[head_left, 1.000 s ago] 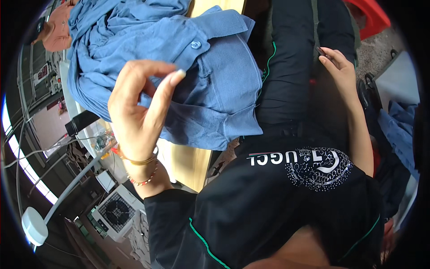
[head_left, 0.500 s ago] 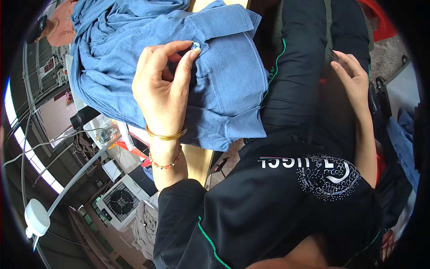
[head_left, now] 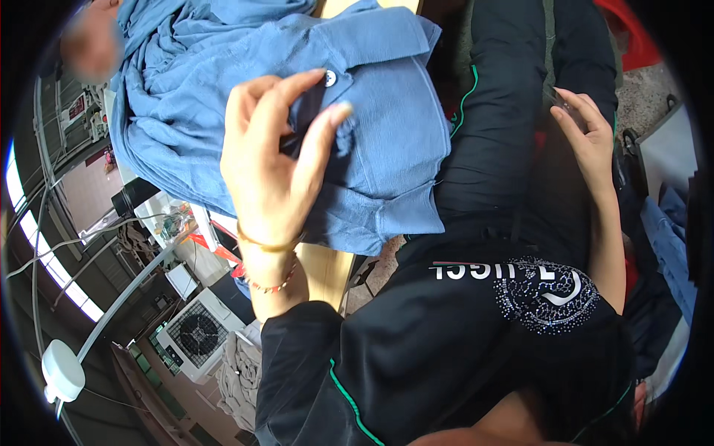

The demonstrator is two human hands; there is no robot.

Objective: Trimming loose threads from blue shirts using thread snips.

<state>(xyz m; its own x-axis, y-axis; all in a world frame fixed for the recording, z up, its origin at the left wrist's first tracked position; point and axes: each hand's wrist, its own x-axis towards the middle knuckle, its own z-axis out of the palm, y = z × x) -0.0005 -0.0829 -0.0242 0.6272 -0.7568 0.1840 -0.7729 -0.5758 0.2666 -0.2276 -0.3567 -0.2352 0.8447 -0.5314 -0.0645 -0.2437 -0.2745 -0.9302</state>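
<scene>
At ten o'clock from the picture's middle, the left hand (head_left: 271, 167) pinches a fold of the one blue shirt (head_left: 387, 141) between thumb and fingers (head_left: 297, 85), with one pale button (head_left: 329, 76) just beyond the fingertips at one o'clock. The shirt spreads over the wooden table (head_left: 327, 271), mostly at twelve o'clock from the grip. At three o'clock, well apart, the right hand (head_left: 587, 137) rests on the black trousers (head_left: 513, 111), fingers loosely bent; whether it holds anything I cannot tell.

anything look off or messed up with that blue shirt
Nothing looks damaged. The blue shirt lies bunched and creased in a heap on the wooden table, part hanging over its edge. The left hand pinches fabric beside its button.
</scene>
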